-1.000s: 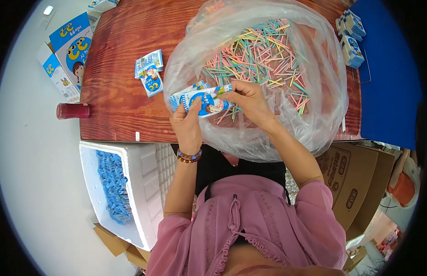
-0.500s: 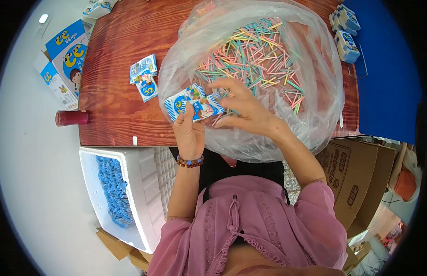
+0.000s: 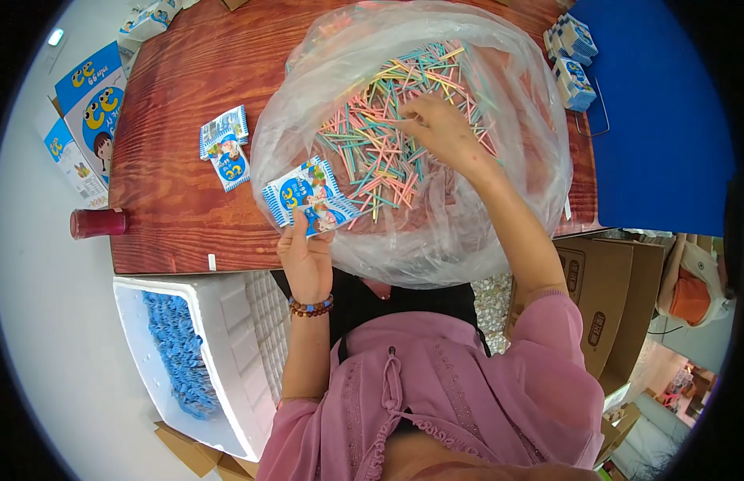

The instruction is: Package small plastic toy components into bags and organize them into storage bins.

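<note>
A white foam box (image 3: 231,337) holds blue pieces (image 3: 178,353) – then the left hand (image 3: 309,263) pinches blue-and-white packets (image 3: 301,189) at the left edge of a clear bag (image 3: 436,255). Pastel sticks (image 3: 376,144) lie inside; the right hand (image 3: 450,135) curls over them – gripping any, I cannot tell.

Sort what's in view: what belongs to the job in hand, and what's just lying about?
In use: printed packets in left hand; coloured sticks below right hand; plastic bag.

Apparently lying about: red jar; cardboard box; white scrap.
</note>
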Demonstrator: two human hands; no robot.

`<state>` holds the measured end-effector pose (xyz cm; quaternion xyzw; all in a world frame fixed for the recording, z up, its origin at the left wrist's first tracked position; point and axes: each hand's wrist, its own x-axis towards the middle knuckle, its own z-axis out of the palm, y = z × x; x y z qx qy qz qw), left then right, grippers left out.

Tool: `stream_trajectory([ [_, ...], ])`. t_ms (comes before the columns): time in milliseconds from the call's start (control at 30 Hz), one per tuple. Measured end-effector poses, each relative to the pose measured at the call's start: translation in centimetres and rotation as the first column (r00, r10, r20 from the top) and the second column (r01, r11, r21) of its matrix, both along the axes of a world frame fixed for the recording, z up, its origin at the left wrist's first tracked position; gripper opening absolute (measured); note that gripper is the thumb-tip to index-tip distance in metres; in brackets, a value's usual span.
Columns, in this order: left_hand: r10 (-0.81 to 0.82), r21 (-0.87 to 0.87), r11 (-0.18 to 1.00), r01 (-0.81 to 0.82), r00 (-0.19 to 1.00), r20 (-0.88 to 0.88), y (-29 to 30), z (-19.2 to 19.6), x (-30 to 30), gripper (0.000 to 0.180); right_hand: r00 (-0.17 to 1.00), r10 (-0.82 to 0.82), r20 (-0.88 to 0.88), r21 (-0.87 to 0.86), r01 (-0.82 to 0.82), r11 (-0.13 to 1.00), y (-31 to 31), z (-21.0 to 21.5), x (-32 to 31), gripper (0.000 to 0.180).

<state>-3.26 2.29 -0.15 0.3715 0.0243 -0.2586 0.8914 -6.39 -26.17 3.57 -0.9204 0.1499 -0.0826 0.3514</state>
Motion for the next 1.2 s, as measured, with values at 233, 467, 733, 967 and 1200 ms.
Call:
stream_trajectory([
  [233, 0.043, 0.015, 0.999, -0.042, 0.998, -0.054, 0.1, -0.3, 0.0, 0.016, 0.956, -0.151, -0.251, -0.521, -0.002, 0.853, 2.0, -0.6, 4.1, 0.052],
  [467, 0.007, 0.025, 1.0, -0.006, 0.999, -0.045, 0.6, -1.5, 0.3, 0.021, 0.908, -0.108, -0.405, -0.515, -0.129, 0.848, 3.1, 0.1, 5.5, 0.05],
  [733, 0.055, 0.04, 0.998, -0.051, 0.994, -0.096, -0.3, -0.5, 0.3, 0.015, 0.95, -0.101, -0.296, -0.537, -0.078, 0.84, 1.6, -3.4, 5.0, 0.039],
  [967, 0.053, 0.058, 0.997, -0.049, 0.996, -0.066, -0.7, 0.0, 0.3, 0.014, 0.942, -0.069, -0.328, -0.537, -0.126, 0.834, 3.5, -1.5, 4.8, 0.038],
  [1200, 0.063, 0.057, 0.997, -0.058, 0.995, -0.077, -0.4, -0.2, 0.2, 0.014, 0.952, -0.022, -0.307, -0.417, -0.113, 0.902, 2.0, -3.0, 4.4, 0.033],
])
